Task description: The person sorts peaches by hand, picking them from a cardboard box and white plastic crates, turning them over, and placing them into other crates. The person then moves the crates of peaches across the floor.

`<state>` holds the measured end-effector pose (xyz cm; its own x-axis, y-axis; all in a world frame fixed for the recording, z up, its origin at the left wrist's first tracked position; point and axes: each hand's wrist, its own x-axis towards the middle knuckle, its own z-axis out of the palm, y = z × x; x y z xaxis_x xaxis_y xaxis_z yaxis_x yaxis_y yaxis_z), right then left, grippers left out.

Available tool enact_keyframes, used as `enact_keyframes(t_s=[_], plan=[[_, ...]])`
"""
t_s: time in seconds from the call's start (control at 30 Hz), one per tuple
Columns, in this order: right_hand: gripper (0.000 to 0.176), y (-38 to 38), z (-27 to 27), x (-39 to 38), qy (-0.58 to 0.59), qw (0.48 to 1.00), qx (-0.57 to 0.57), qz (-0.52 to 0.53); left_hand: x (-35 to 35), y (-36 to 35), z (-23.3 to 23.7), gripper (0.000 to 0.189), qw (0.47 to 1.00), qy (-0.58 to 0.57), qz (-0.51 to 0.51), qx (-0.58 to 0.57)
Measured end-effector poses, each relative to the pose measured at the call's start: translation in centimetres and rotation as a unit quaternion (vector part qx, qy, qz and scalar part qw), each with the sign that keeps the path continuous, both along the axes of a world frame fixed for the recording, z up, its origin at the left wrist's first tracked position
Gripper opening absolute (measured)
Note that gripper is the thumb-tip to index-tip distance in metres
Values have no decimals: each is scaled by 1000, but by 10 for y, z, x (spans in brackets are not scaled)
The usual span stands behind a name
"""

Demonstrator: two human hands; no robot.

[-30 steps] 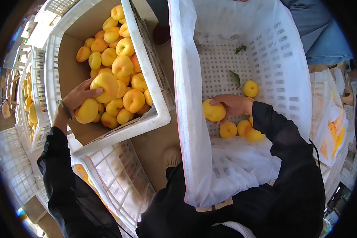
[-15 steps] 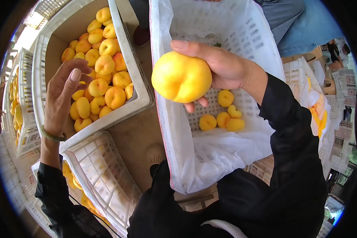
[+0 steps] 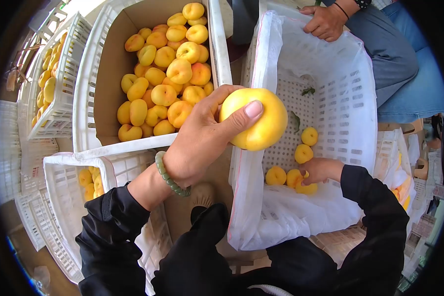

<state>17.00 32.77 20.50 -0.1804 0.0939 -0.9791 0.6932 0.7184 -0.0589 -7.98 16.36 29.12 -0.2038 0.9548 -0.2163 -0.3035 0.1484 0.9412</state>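
My left hand (image 3: 197, 138) is raised at the middle of the view and grips a large yellow peach (image 3: 264, 126), thumb across its front. A beaded bracelet (image 3: 166, 175) circles that wrist. Down inside the white crate (image 3: 348, 118) lined with thin white sheeting, my right hand (image 3: 325, 170) has its fingers curled down among several small peaches (image 3: 276, 175). A sliver of yellow shows between those fingertips, so most of the peach they close on is hidden. Two other peaches (image 3: 309, 136) lie just beyond the hand.
To the left, a cardboard-lined crate (image 3: 86, 98) holds many yellow peaches (image 3: 179, 71). More crates of fruit stand at far left (image 3: 74, 69) and lower left (image 3: 76, 163). Another person's hand (image 3: 325, 22) rests on the lined crate's far rim. Leaves (image 3: 308, 91) lie on its floor.
The large peach has passed from my right hand to my left. My right hand has lowered into the lined crate. Another person's hand now shows on its rim, and the view has shifted.
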Motion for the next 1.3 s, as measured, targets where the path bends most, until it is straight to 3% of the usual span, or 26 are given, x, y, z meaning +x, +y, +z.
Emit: enact_keyframes(t_s=[0.1, 0.17, 0.33, 0.4, 0.5, 0.53, 0.57, 0.6, 0.63, 0.67, 0.7, 0.73, 0.8, 0.87, 0.93, 1.0, 1.03, 1.07, 1.13, 1.2, 1.27, 1.3], plan=[[50, -22, -29, 13, -54, 994, 8, 95, -7, 2, 9, 45, 995, -87, 8, -50], [49, -21, -67, 31, 15, 982, 33, 183, -12, 2, 4, 42, 993, -102, 11, -55], [40, -21, -65, 20, 45, 976, 6, 213, -16, -6, 8, 40, 979, -190, 70, -25], [47, 1, -31, -7, -25, 998, -47, 30, -25, -9, 5, 40, 974, -216, 56, -29], [54, 28, 0, -17, 64, 972, -122, -192, -32, -14, 4, 41, 977, -208, 19, -35], [54, 32, 8, -16, 65, 973, -115, -187, -31, -17, 4, 41, 978, -208, 21, -26], [53, 37, 18, -17, 132, 902, -206, -356, -29, -20, 4, 40, 985, -164, -10, -48], [52, 39, 30, -17, 198, 788, -292, -505, -27, -22, 4, 39, 990, -117, -41, -69], [50, 33, 40, -19, 273, 756, -274, -529, -26, -25, 6, 35, 990, -98, -75, -65], [50, 30, 46, -22, 286, 758, -269, -520, -24, -27, 7, 32, 989, -77, -110, -63], [53, 28, 50, -25, 277, 712, -334, -552, -18, -28, 3, 23, 992, -50, -114, -22], [56, 21, 54, -32, 263, 660, -401, -578, -12, -27, 5, 25, 991, 34, -126, 30], [65, -4, 62, -47, 269, 648, -445, -556, -8, -28, 21, 46, 938, 300, -156, 74], [71, -23, 55, -54, 234, 545, -578, -561, -1, -25, 29, 54, 915, 366, -161, 51], [75, -39, 67, -68, 210, 576, -555, -562, 0, -25, 27, 63, 889, 423, -172, 24], [70, -54, 72, -78, 157, 526, -554, -626, -4, -20, 10, 68, 943, 294, -142, 66], [65, -59, 79, -85, 178, 490, -567, -637, -5, -15, 1, 69, 986, 88, -101, 100], [65, -61, 84, -91, 173, 483, -576, -636, -8, -16, -5, 65, 988, 74, -94, 98], [60, -69, 91, -101, 226, 400, -530, -712, -13, -9, 11, 59, 980, 149, -61, 115], [42, -75, 124, -117, 277, 423, -497, -705, -20, 0, 20, 39, 956, 232, -20, 176], [45, -75, 140, -125, 335, 464, -529, -626, -31, -3, 36, 33, 932, 289, 17, 216], [45, -76, 138, -128, 324, 462, -538, -626, -33, -12, 60, 45, 965, 195, -14, 176]])
